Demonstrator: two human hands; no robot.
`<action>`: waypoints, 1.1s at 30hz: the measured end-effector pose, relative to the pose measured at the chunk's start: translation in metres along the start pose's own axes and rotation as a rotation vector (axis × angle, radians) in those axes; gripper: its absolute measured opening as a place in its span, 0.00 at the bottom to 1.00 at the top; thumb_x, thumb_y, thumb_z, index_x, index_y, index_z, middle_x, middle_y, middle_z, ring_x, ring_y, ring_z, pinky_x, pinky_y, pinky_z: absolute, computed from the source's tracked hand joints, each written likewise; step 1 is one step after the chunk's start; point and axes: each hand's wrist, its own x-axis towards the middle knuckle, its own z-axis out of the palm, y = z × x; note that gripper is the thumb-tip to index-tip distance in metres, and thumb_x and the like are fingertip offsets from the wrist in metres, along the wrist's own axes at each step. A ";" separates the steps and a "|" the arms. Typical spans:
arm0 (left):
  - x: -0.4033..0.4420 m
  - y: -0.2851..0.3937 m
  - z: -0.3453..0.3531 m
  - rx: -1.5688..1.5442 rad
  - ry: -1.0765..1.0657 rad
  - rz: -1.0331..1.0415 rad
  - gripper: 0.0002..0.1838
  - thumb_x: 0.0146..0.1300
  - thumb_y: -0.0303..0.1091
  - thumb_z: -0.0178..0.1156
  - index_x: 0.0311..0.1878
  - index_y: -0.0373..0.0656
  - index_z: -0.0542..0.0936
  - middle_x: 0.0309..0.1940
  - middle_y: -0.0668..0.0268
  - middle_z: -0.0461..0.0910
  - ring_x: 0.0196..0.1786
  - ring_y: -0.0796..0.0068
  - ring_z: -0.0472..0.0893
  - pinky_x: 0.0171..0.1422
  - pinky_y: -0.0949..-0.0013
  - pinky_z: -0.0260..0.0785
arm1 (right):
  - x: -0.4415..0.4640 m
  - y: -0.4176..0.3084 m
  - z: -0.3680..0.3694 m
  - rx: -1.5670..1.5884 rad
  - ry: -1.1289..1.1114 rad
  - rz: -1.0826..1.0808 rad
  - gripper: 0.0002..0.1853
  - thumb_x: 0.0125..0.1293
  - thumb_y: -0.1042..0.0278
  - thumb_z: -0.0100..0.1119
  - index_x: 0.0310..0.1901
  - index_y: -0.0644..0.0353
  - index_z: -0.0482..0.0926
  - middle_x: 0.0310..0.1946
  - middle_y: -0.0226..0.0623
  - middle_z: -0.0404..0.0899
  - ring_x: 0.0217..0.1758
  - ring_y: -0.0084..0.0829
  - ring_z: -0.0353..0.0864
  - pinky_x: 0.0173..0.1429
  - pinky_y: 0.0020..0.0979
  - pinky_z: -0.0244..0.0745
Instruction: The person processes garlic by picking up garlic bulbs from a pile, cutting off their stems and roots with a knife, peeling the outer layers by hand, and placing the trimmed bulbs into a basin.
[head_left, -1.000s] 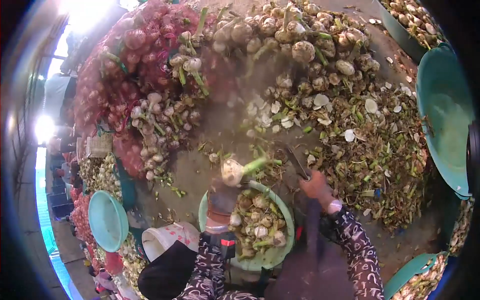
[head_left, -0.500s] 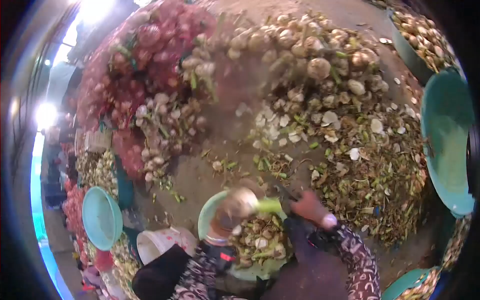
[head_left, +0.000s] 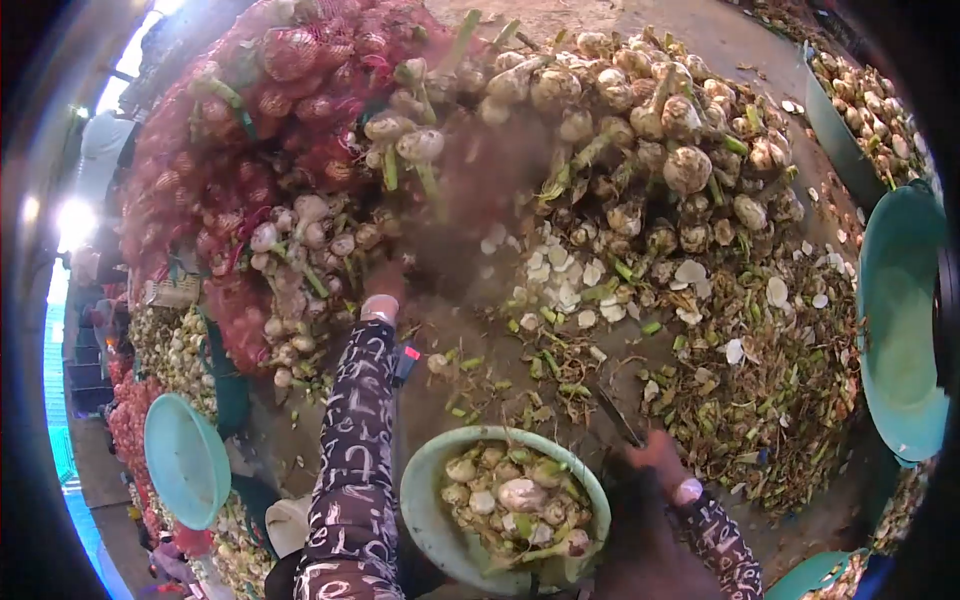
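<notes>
My left hand (head_left: pixel 388 278) reaches forward to the near edge of the heap of garlic bulbs (head_left: pixel 308 236). Blur and a smudge on the picture keep its fingers from showing clearly. In my right hand (head_left: pixel 657 458) a knife (head_left: pixel 617 416) is gripped, its dark blade pointing up and left over the floor. Between my arms stands a pale green basin (head_left: pixel 428 505) holding trimmed garlic bulbs (head_left: pixel 520 494), some with bits of green stem.
Red mesh sacks of garlic (head_left: pixel 290 120) rise at the back left. Cut stems and peelings (head_left: pixel 745 390) cover the floor on the right. A large green tub (head_left: pixel 905 320) stands at far right, an upright-leaning green basin (head_left: pixel 186 460) at left. White slices (head_left: pixel 565 278) lie ahead.
My left hand has gone from above the basin, where it held a garlic bulb with a green stem, forward to the heap. My right hand, with the knife, has shifted slightly right and lower.
</notes>
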 end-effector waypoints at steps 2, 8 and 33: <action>0.020 -0.005 0.033 0.023 -0.104 -0.012 0.27 0.49 0.43 0.60 0.54 0.46 0.70 0.46 0.50 0.75 0.48 0.50 0.75 0.50 0.54 0.68 | -0.002 0.010 0.002 0.073 -0.001 -0.081 0.20 0.49 0.56 0.61 0.35 0.69 0.77 0.28 0.55 0.78 0.33 0.53 0.78 0.38 0.41 0.73; -0.081 0.046 -0.010 -0.325 0.150 0.432 0.27 0.52 0.51 0.59 0.49 0.41 0.74 0.46 0.54 0.75 0.48 0.58 0.75 0.50 0.64 0.69 | -0.001 -0.021 -0.018 0.147 -0.030 0.097 0.19 0.50 0.59 0.60 0.39 0.67 0.77 0.34 0.54 0.78 0.39 0.52 0.76 0.43 0.40 0.72; -0.351 0.155 -0.062 -1.966 -0.160 0.204 0.24 0.47 0.32 0.67 0.47 0.37 0.70 0.39 0.63 0.76 0.40 0.73 0.76 0.46 0.70 0.70 | -0.003 -0.060 -0.003 -0.208 0.115 -0.698 0.23 0.43 0.55 0.63 0.40 0.59 0.74 0.28 0.45 0.77 0.33 0.47 0.78 0.36 0.43 0.72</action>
